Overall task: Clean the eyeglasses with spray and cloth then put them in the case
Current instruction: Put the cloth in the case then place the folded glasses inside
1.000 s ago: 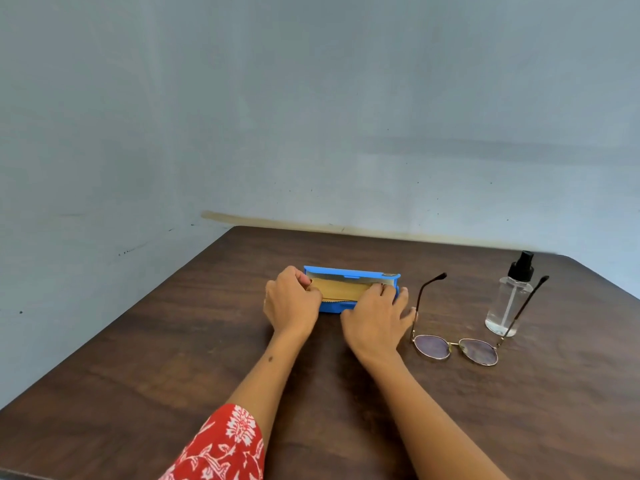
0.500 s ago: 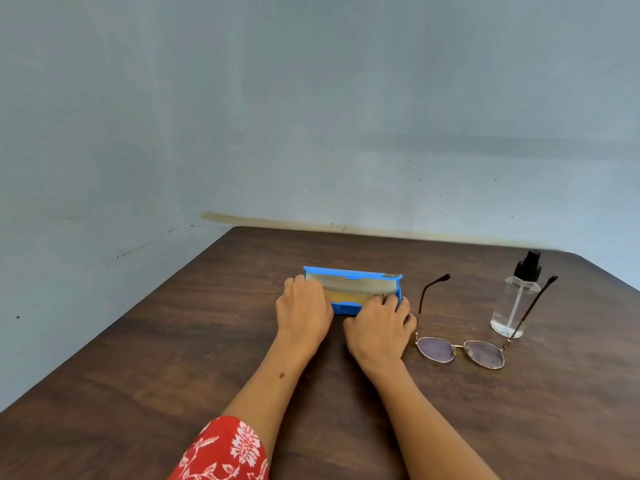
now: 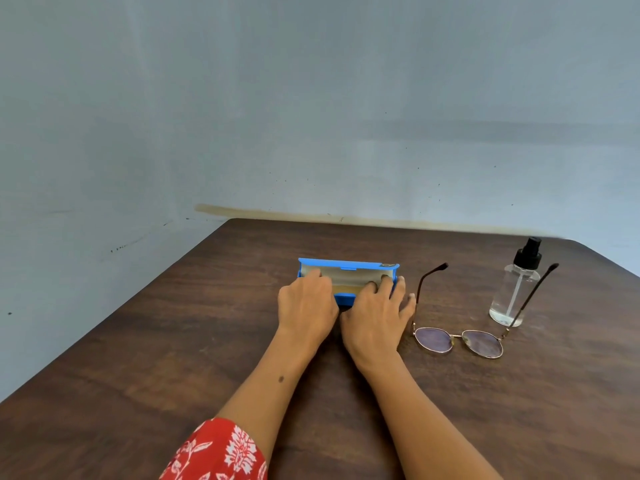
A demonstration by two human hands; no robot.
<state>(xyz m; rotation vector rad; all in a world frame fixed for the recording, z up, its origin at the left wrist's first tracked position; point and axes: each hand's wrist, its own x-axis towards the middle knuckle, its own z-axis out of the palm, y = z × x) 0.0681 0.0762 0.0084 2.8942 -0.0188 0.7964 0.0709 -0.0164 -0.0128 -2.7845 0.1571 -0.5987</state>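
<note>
The surface (image 3: 173,358) is showing dark wood grain with a soft, matt sheen. The case (image 3: 346,264) is looking like smooth blue plastic, with a pale matt lining inside. The eyeglasses (image 3: 459,341) are showing thin, shiny metal rims and glossy lenses. The spray bottle (image 3: 512,292) is looking like clear plastic with a black cap.

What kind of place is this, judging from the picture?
Probably a plain indoor room, perhaps in a home. A dark wooden table stands in the corner of bare, scuffed pale blue walls; on it are only a blue case, eyeglasses and a spray bottle.
</note>
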